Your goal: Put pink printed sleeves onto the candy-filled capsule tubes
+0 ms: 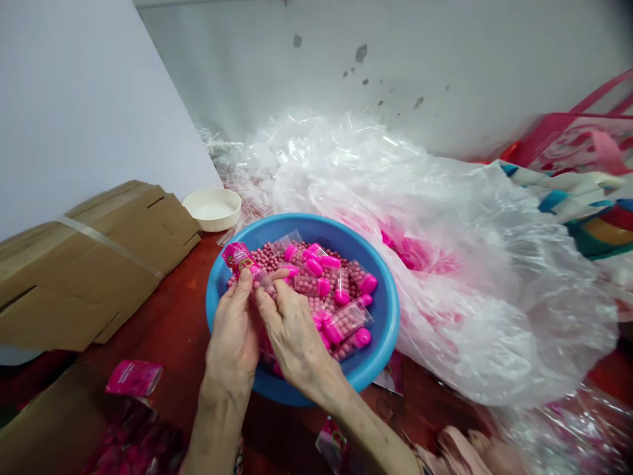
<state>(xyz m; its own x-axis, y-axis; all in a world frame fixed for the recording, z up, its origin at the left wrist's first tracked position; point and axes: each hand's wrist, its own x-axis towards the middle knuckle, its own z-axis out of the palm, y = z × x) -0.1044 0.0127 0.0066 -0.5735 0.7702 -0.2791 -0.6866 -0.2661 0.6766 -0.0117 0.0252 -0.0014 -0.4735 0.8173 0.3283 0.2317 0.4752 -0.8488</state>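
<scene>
My left hand (pixel 232 336) is closed around a small clear plastic packet with a pink printed top (pixel 238 256), held over the near left side of a blue basin (pixel 390 323). Closed in a pinch, my right hand (pixel 294 330) grips the lower, clear end of the same packet, its index finger pointing out to the right. What the packet holds is mostly hidden by my fingers. Under both hands the basin is filled with small pink balls (pixel 267 257) and several clear tubes of them with bright pink caps (pixel 349 321).
Flattened cardboard boxes (pixel 99 264) lie left, beside a cream dish (pixel 213 210). A heap of clear plastic bags (pixel 469 277), some pink inside, fills the right. A pink printed packet (pixel 133 378) rests on the red-brown surface (pixel 173 316). A pink bag (pixel 578 142) stands far right.
</scene>
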